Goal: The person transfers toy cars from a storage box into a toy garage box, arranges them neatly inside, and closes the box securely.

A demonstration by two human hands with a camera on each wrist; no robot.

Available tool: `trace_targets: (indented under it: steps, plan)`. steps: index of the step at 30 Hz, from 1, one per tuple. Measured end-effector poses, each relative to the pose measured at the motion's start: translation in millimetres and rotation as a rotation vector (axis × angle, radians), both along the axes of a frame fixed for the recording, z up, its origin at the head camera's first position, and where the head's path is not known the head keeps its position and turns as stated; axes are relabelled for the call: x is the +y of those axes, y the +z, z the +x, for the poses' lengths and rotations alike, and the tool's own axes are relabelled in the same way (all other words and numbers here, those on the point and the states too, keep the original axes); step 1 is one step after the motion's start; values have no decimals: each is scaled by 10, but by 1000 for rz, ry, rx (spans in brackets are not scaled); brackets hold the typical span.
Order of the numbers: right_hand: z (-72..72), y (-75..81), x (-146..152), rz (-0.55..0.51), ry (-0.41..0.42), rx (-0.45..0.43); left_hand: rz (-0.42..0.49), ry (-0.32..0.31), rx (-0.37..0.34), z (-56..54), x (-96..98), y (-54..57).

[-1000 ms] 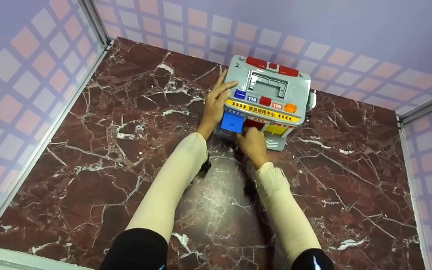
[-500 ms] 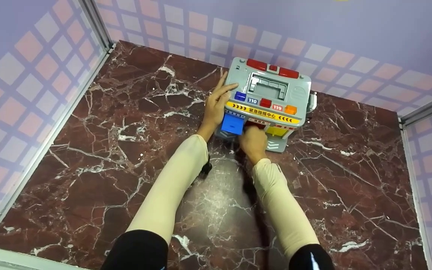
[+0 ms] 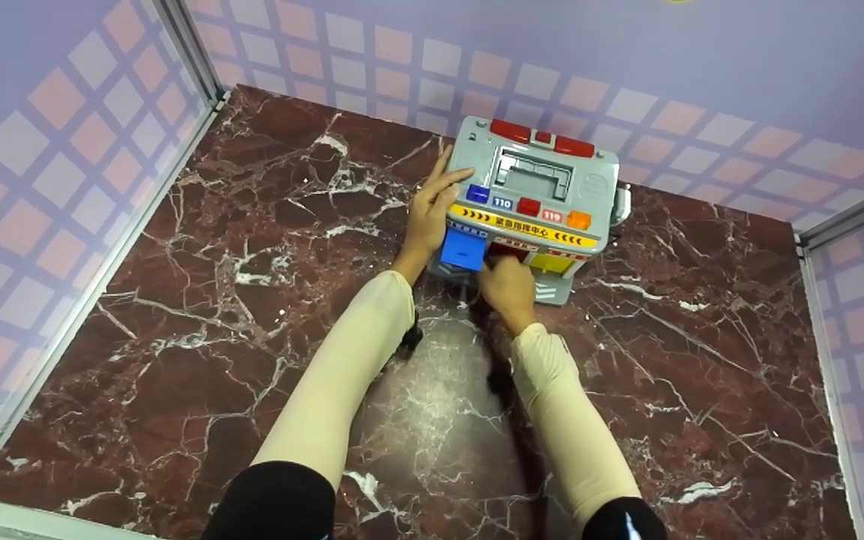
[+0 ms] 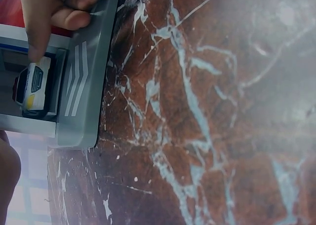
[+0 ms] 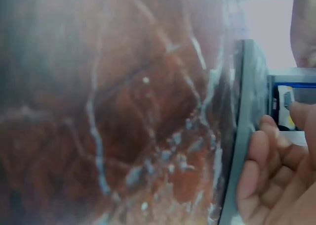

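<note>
A grey toy garage (image 3: 469, 146) stands near the back wall, with red lights on its roof and a yellow banner across its front. My left hand (image 3: 428, 214) rests against its left side, fairly straight fingers reaching along the side and onto the roof. The blue door (image 3: 463, 249) of the left bay is lifted. Inside that bay sits a small white toy car (image 4: 37, 86) with yellow and dark parts. My right hand (image 3: 508, 289) is at the garage front; one finger touches the car's end while its other fingers are bent. The head view hides this contact.
Coloured buttons, including a red button (image 3: 529, 206), line the roof's front edge. A yellow door (image 3: 550, 262) closes the right bay. A light grey part (image 3: 622, 205) sticks out on the garage's right side. The dark red marbled table (image 3: 312, 330) is bounded by patterned walls (image 3: 537, 79).
My right hand shifts slightly at the garage front, moving a little in and back. The left hand keeps its place on the garage's side. The whole head view moves slightly.
</note>
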State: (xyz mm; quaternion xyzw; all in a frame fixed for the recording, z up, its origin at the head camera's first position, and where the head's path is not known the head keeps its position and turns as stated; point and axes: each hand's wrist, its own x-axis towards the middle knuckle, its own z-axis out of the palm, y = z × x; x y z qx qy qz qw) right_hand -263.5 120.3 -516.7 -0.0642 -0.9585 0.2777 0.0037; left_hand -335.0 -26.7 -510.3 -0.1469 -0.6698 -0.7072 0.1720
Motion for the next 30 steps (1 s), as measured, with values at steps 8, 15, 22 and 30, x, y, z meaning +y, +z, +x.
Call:
trace_targets:
  steps: [8,15,22,30]
  plan:
    - [165,251,-19,-142,-52,236,10,3,-3,3,-23,0]
    - [245,454,-51,-33,72,697,31,-22,-9,136,-12,218]
    - [121,420,9,86,181,616,13,-27,-3,233,-31,347]
    - [24,294,39,212,152,538,23,-31,-10,224,-28,322]
